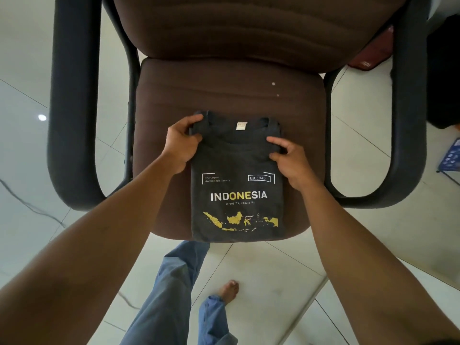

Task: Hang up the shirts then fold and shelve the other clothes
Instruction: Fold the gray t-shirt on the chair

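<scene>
A dark grey T-shirt (237, 210) lies folded into a narrow rectangle on the brown chair seat (159, 100), print side up with white and yellow "INDONESIA" lettering and a yellow map. Its collar end points toward the backrest and its lower end reaches the seat's front edge. My left hand (180, 144) pinches the shirt's top left corner between thumb and fingers. My right hand (288, 159) grips the right edge just below the collar, fingers curled over the fabric.
The chair has a brown backrest (249, 26) and black loop armrests, the left armrest (74, 100) and the right armrest (408, 108). White tiled floor surrounds it. A blue printed object (451, 158) sits at the right edge. My jeans-clad legs and bare foot (229, 291) stand before the seat.
</scene>
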